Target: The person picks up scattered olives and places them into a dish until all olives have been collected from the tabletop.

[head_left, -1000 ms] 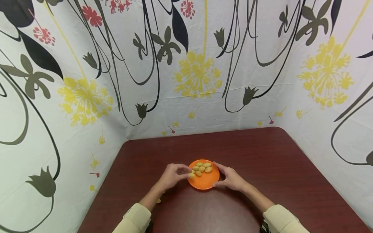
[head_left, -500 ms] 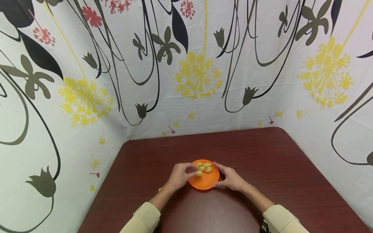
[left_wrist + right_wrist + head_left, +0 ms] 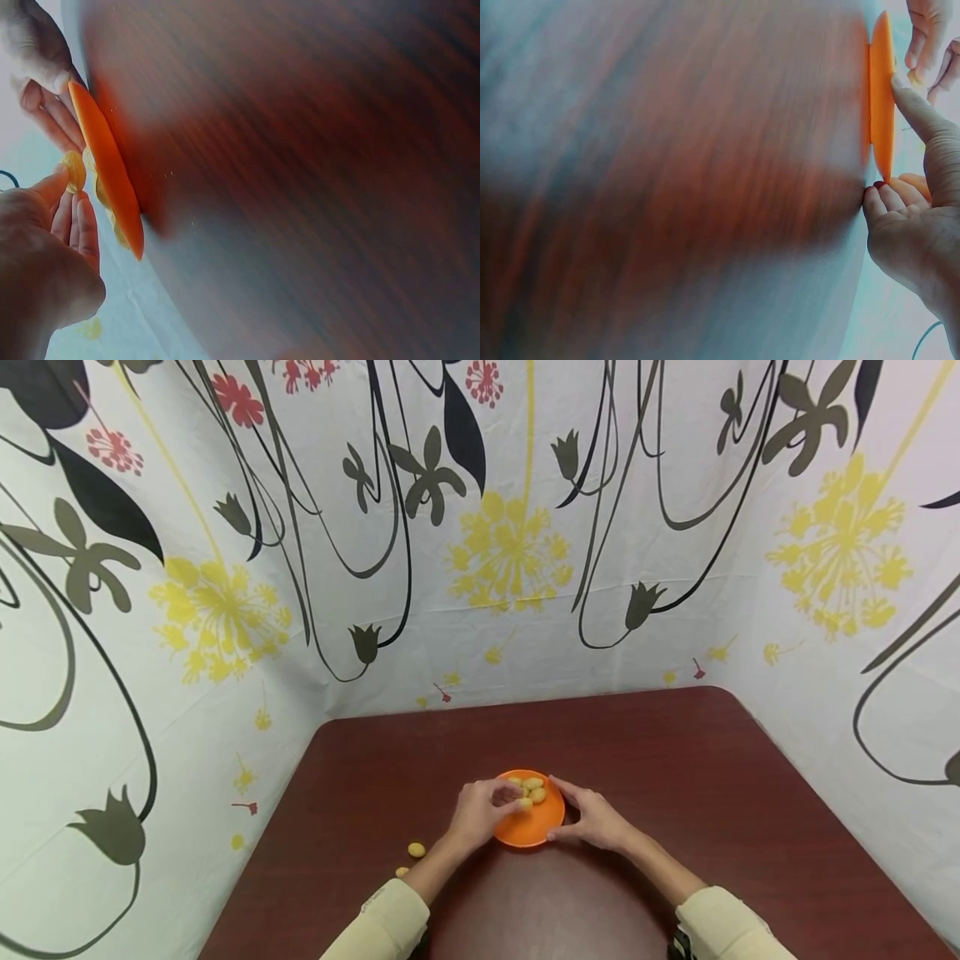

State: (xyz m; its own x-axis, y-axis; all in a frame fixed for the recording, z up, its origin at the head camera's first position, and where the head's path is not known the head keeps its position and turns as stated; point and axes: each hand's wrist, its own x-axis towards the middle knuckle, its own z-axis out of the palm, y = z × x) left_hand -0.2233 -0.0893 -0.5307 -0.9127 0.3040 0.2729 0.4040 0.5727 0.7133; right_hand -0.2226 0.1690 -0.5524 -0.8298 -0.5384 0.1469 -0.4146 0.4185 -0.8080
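Observation:
An orange plate [image 3: 525, 835] lies on the table with several small yellow oval pieces [image 3: 537, 795] grouped toward its far side. My left hand [image 3: 474, 817] pinches one such yellow oval piece [image 3: 73, 171] between thumb and fingertips, over the plate. In the left wrist view it shows close above the orange plate [image 3: 112, 169]. From the right, my right hand [image 3: 597, 821] holds the plate's rim, thumb at the near side and fingers at the far side. The right wrist view shows its thumb on the rim and fingertips at the plate's edge [image 3: 883, 90]. My left hand covers part of the pieces.
Two loose yellow oval pieces [image 3: 416, 850] lie on the dark red-brown table [image 3: 622, 743], just left of my left forearm. White cloth with a flower print [image 3: 480, 652] hangs behind the table and along both sides.
My left hand has moved right across the plate with a yellow oval piece between its fingers. The two loose pieces now show beside the forearm. My right hand has stayed at the rim.

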